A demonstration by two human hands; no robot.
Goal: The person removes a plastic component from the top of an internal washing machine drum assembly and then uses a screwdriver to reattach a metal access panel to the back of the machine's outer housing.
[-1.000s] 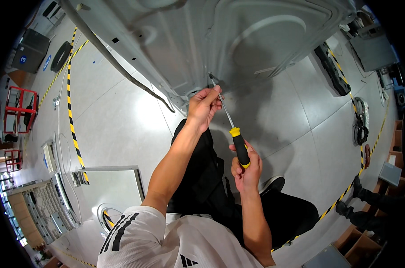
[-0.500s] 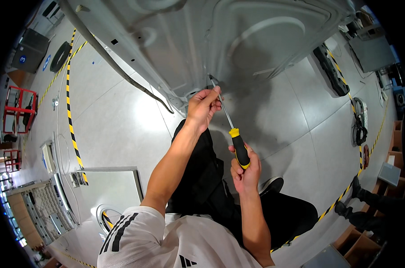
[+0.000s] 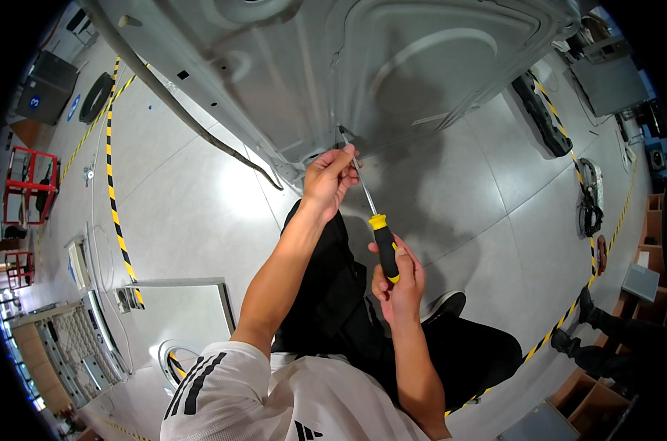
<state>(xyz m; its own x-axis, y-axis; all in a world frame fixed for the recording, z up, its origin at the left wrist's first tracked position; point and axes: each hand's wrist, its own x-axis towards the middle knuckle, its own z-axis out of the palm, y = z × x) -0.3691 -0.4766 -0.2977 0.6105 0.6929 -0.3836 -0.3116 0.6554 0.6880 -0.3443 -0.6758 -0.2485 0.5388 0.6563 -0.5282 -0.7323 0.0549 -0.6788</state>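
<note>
My right hand is closed round the black and yellow handle of a screwdriver. The steel shaft slants up and to the left from the handle. Near its far end, the fingers of my left hand pinch the shaft. The screwdriver's tip meets the lower part of a large grey pressed-metal panel, close to its bottom edge. Any screw at the tip is too small to make out. A grey hose hangs down along the panel's left side, its end left of my left hand.
A white panel with a round opening lies at lower left. Yellow-black tape marks the floor on both sides. A long black part and a coiled black cable lie at right. Another person's dark-clad legs show at lower right.
The screwdriver's handle has shifted slightly left along with my right hand, whose fingers have changed position on it. My left hand keeps its pinch on the shaft.
</note>
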